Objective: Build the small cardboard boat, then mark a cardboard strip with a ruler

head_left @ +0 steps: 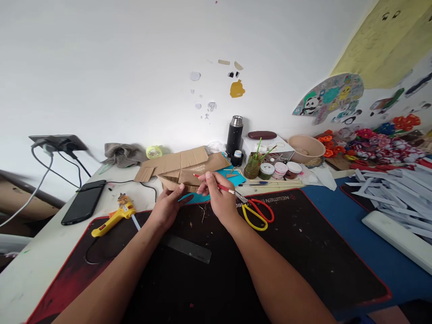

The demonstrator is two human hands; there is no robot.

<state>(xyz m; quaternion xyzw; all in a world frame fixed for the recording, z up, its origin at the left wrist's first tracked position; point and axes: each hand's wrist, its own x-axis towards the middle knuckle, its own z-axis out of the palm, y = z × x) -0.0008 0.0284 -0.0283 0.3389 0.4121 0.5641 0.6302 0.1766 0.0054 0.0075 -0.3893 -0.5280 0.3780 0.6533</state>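
Observation:
My left hand (169, 205) is closed on the near edge of a brown cardboard piece (170, 181), thumb on top. A red pencil (225, 188) is gripped in my right hand (221, 198), its tip pointing left at the cardboard. Behind it lie more cardboard sheets (192, 157), one with printed letters, partly over a blue sheet (236, 177). Scissors (259, 215) with one red and one yellow handle rest just right of my right hand. Between my forearms a dark flat ruler-like strip (189, 249) lies on the black mat (286, 243).
At left are a yellow glue gun (116, 218) and a black phone (84, 201) with cords. Along the wall stand a black flask (234, 137), small paint jars (266, 170) and a beige bowl (306, 147). White paper strips (394, 193) pile up at right.

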